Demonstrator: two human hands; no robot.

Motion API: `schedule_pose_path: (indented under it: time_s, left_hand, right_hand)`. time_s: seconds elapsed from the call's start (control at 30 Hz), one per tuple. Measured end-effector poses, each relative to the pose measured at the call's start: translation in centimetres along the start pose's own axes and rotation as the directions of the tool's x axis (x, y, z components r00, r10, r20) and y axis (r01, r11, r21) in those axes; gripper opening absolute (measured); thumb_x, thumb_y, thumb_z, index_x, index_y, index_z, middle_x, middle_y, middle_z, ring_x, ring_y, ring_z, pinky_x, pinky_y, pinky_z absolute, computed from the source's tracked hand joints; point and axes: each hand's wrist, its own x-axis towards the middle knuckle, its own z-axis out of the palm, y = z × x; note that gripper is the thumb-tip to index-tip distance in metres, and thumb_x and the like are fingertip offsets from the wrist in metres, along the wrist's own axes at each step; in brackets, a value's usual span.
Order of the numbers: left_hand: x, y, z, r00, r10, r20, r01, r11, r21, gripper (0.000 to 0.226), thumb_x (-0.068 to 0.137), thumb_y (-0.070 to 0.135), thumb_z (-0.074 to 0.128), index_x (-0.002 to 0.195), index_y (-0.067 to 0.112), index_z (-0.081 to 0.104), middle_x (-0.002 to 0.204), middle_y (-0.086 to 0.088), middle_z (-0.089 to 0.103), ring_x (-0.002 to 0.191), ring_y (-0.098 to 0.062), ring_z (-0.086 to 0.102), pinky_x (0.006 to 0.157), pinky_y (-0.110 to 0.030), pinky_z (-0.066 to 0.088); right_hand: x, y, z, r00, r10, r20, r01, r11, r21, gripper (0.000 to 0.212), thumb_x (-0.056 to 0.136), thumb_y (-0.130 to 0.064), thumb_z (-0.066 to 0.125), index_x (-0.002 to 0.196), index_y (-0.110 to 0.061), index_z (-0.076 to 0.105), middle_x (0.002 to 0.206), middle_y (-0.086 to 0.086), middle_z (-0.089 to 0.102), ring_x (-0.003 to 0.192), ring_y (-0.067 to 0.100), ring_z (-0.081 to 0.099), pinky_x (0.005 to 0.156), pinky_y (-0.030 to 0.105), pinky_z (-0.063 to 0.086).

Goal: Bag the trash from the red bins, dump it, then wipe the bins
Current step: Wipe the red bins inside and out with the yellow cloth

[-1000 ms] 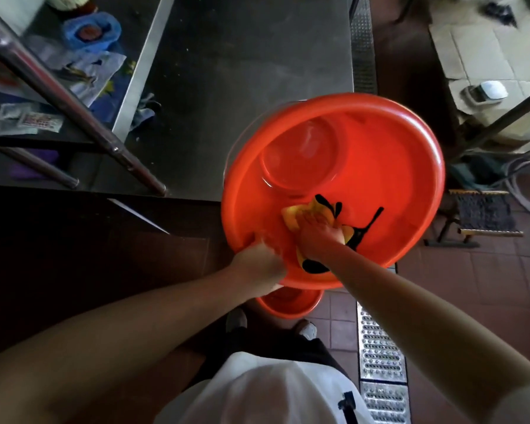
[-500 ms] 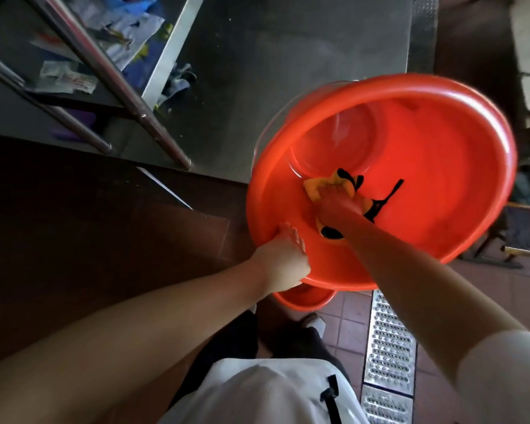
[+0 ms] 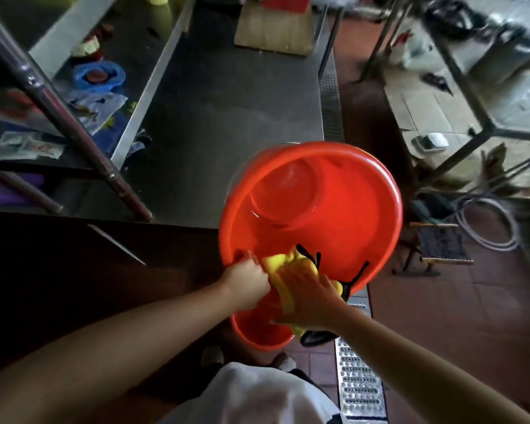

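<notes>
A big red bin (image 3: 343, 215) is tipped with its opening toward me, and nothing lies inside it. My left hand (image 3: 248, 284) grips its near rim at the lower left. My right hand (image 3: 311, 296) presses a yellow cloth with black edging (image 3: 277, 267) over the same near rim, fingers spread on the cloth. A second red bin (image 3: 259, 330) sits lower, partly hidden under my hands.
A steel counter (image 3: 227, 117) stretches away behind the bin, with a cardboard sheet (image 3: 273, 29) at its far end. Shelf clutter and a blue bowl (image 3: 100, 76) lie at the left. A floor drain grate (image 3: 360, 384) and red tiles are on the right, with a small stool (image 3: 438, 249).
My right hand has drawn the cloth from deep inside the bin back up to the near rim, beside my left hand. The view has tilted up, showing more counter.
</notes>
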Motion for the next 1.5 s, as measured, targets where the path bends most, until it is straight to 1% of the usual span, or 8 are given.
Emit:
schedule_pose_path:
  time_s: [0.17,0.33,0.47,0.67,0.9,1.03,1.3,1.5]
  left_hand:
    - [-0.3,-1.5,-0.4,0.999,-0.011,-0.034,0.015,0.992,0.128,0.039,0.092,0.041,0.056,0.109,0.010,0.070,0.107,-0.014,0.070,0.103,-0.036,0.063,0.093,-0.052,0.039]
    - [-2.4,-4.6,-1.0,0.996,-0.079,-0.036,0.087,0.915,0.394,0.039,0.099,0.022,0.046,0.132,0.003,0.057,0.130,-0.023,0.060,0.120,-0.042,0.055,0.109,-0.064,0.026]
    - [-3.7,-5.9,-2.2,0.995,-0.096,0.002,0.081,0.847,0.526,0.040,0.100,0.021,0.049,0.135,0.003,0.054,0.134,-0.023,0.057,0.126,-0.047,0.049,0.112,-0.069,0.014]
    - [-2.5,-2.0,-2.4,0.981,-0.182,0.075,0.172,0.978,0.121,0.090,0.095,0.059,0.045,0.155,0.002,0.010,0.157,-0.030,0.013,0.143,-0.053,0.016,0.111,-0.071,0.009]
    - [1.7,3.0,-0.1,0.940,-0.325,-0.101,0.293,0.924,-0.245,0.094,0.090,0.070,0.044,0.143,-0.008,0.036,0.142,-0.032,0.044,0.134,-0.050,0.039,0.111,-0.059,0.024]
    - [1.6,2.3,1.0,0.961,-0.250,-0.118,0.230,0.960,-0.158,0.089,0.091,0.070,0.038,0.133,-0.008,0.051,0.135,-0.036,0.050,0.127,-0.053,0.046,0.109,-0.060,0.029]
    - [0.4,2.5,1.7,0.984,-0.155,-0.086,0.152,0.988,-0.037,0.052,0.080,0.046,0.065,0.109,0.003,0.073,0.106,-0.027,0.070,0.099,-0.043,0.068,0.090,-0.057,0.051]
    - [1.3,2.6,2.4,0.985,-0.159,-0.063,0.151,0.982,-0.118,0.064,0.101,0.040,0.042,0.139,-0.012,0.038,0.137,-0.044,0.039,0.129,-0.058,0.038,0.109,-0.067,0.023]
  right_hand:
    - [-0.5,0.6,-0.1,0.997,-0.003,-0.071,-0.009,0.987,-0.162,0.110,0.075,-0.074,0.065,0.161,-0.032,0.009,0.164,-0.003,0.024,0.151,0.022,0.024,0.110,0.041,0.035]
    - [-2.1,1.9,-0.9,0.981,-0.065,-0.180,-0.002,0.936,-0.352,0.084,0.055,-0.054,0.083,0.132,-0.026,0.065,0.122,0.001,0.069,0.117,0.030,0.065,0.081,0.039,0.058]
    - [-2.5,2.1,-1.4,0.954,-0.146,-0.263,-0.003,0.868,-0.496,0.057,0.055,-0.032,0.079,0.111,-0.025,0.075,0.101,0.001,0.073,0.100,0.027,0.070,0.083,0.041,0.058]
    - [-3.1,2.2,-1.8,0.927,-0.224,-0.300,0.025,0.836,-0.548,0.045,0.068,-0.028,0.056,0.108,-0.027,0.076,0.098,-0.003,0.074,0.095,0.022,0.072,0.075,0.037,0.059]
    - [-2.7,2.7,-1.8,0.929,-0.148,-0.339,-0.002,0.915,-0.403,0.064,0.058,-0.047,0.084,0.118,-0.028,0.073,0.108,-0.006,0.073,0.105,0.021,0.070,0.077,0.037,0.058]
    - [-1.4,1.7,-1.2,0.969,-0.032,-0.244,-0.024,0.975,-0.222,0.076,0.083,-0.079,0.040,0.143,-0.034,0.051,0.139,-0.002,0.059,0.130,0.027,0.053,0.094,0.046,0.049]
    - [3.1,4.9,-1.0,0.972,0.187,-0.139,-0.215,0.950,-0.228,0.057,0.096,-0.063,0.034,0.148,-0.039,0.037,0.160,-0.006,0.031,0.150,0.023,0.016,0.118,0.050,0.013]
    - [6.1,3.1,-0.5,0.967,0.255,-0.024,-0.256,0.957,-0.135,0.056,0.100,-0.041,0.045,0.153,-0.030,0.030,0.162,0.001,0.023,0.151,0.028,0.008,0.118,0.052,0.015]
